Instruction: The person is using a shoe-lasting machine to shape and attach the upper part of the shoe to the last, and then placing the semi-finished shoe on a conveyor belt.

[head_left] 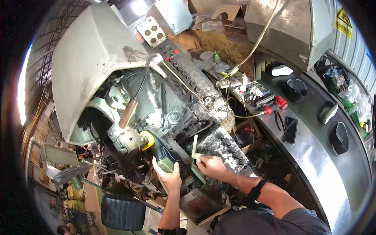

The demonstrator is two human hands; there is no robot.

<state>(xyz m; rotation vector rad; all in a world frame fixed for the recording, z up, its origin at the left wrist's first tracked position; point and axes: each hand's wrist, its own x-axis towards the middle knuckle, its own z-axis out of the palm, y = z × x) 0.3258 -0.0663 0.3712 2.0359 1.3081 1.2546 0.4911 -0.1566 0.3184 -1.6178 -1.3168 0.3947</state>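
Observation:
My left hand (pixel 169 179) is wrapped round a dark green and black shoe upper (pixel 159 152) with a yellow edge at its far end. That yellow end sits against the rounded metal head (pixel 124 137) of a large machine. To the right, my right hand (pixel 211 166) is closed round the lower end of a pale, narrow stick-like handle (pixel 194 145), which points away from me. Whether the handle is loose or fixed to the machine I cannot tell. A brown wooden-handled tool (pixel 128 112) hangs from a cable just beyond the shoe upper.
A big grey machine hood (pixel 94 51) rises at the left, beside a button panel (pixel 182 68). On the right, a curved metal bench (pixel 313 156) carries dark shoe pieces (pixel 340 138), a phone (pixel 290 130) and a red power tool (pixel 277 104). Below stands a box (pixel 199 203) among scraps.

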